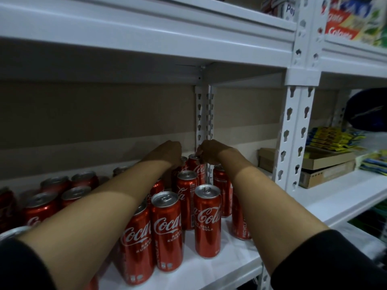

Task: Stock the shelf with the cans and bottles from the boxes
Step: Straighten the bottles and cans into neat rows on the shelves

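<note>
Several tall red cola cans [207, 220] stand on the white shelf [240, 266], from the front edge to the back wall. Both my arms reach deep into the shelf. My left hand [170, 152] is curled down over the top of a can at the back, which it mostly hides. Just to its right, my right hand [208, 151] grips the top of another back-row can [198, 167] next to the rear upright. No boxes or bottles show.
A white slotted post [293, 132] bounds the bay on the right. Beyond it lie cardboard boxes [326, 170] and yellow packets [330, 137]. Toothpaste cartons [351, 19] sit on the upper shelf. The shelf board above [146, 38] hangs low over my hands.
</note>
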